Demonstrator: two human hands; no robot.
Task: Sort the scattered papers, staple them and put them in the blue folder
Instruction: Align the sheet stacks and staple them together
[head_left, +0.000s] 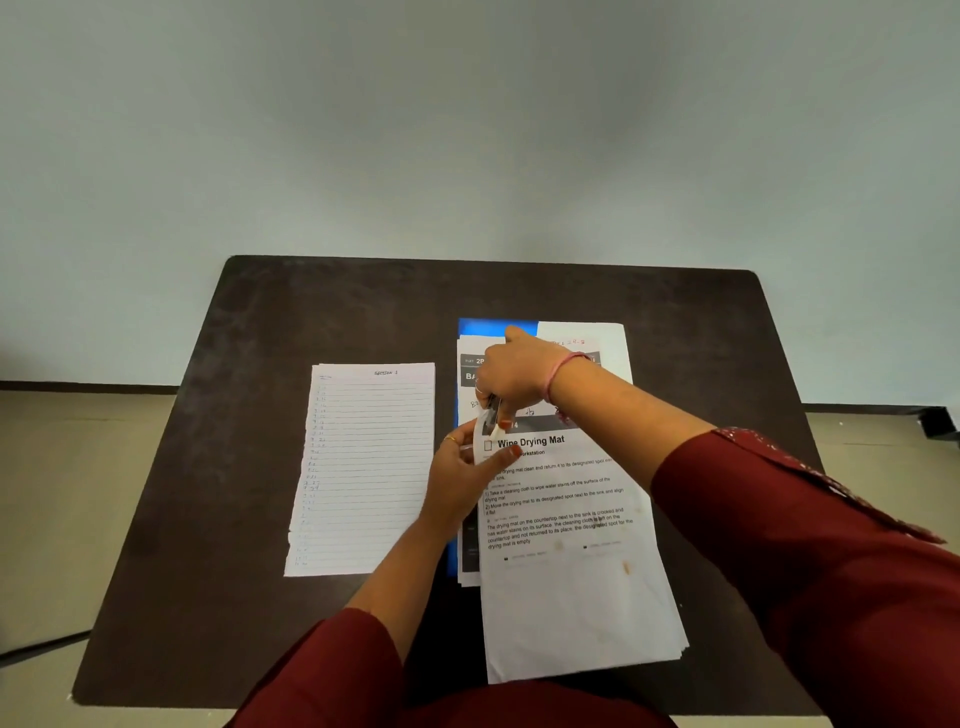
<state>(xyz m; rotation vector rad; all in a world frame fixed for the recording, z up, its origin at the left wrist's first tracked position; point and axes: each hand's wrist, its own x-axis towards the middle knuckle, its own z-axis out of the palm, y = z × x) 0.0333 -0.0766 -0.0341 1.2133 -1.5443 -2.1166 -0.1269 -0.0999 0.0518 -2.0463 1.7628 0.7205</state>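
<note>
A stack of printed papers (571, 587), topped by a sheet headed "Wipe Drying Mat", lies over the blue folder (493, 328), of which only a top strip and the left edge show. My left hand (462, 483) pinches the stack's upper left corner and lifts it. My right hand (514, 376) grips a small dark stapler (492, 413) with its jaws at that corner. More printed sheets (597, 338) lie under the stack. A lined handwritten sheet (369, 467) lies flat to the left.
Everything rests on a dark brown table (260, 338) against a pale wall. Bare tabletop lies to the left, right and behind the papers. A dark cable (41, 647) runs along the floor at the lower left.
</note>
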